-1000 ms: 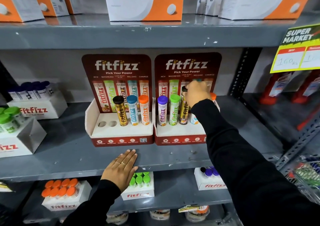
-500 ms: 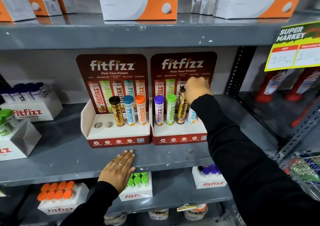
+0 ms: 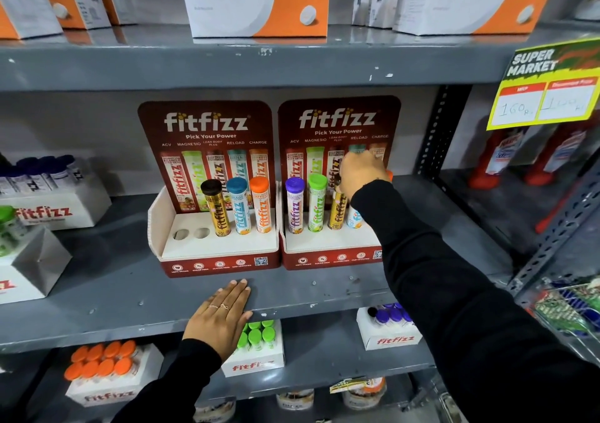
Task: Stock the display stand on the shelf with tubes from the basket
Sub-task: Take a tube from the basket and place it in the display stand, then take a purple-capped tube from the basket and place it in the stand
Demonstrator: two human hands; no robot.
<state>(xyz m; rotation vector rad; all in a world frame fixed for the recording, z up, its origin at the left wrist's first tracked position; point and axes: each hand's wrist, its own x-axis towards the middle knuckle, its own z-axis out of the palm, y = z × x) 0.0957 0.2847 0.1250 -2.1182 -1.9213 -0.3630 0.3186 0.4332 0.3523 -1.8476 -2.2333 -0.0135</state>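
Note:
Two red fitfizz display stands sit side by side on the grey shelf. The left stand (image 3: 217, 247) holds a gold, a blue and an orange tube, with two empty holes (image 3: 191, 233) at its left. The right stand (image 3: 328, 247) holds a purple tube (image 3: 294, 206), a green tube (image 3: 316, 206), a gold tube (image 3: 337, 215) and a white-and-blue tube (image 3: 354, 219). My right hand (image 3: 360, 172) is closed over the top of the white-and-blue tube and hides its cap. An orange cap (image 3: 389, 174) peeks out behind that hand. My left hand (image 3: 224, 312) lies flat on the shelf's front edge, fingers apart.
A wire basket (image 3: 565, 309) with tubes hangs at the right edge. White fitfizz boxes of tubes stand at the far left (image 3: 48, 215) and on the shelf below (image 3: 256, 344). Orange-and-white cartons (image 3: 256, 0) line the upper shelf. A yellow price tag (image 3: 548, 98) hangs at the upper right.
My right hand stays on the tube tops in the right stand, shifting only slightly. The left hand has not moved. The view has drifted a little.

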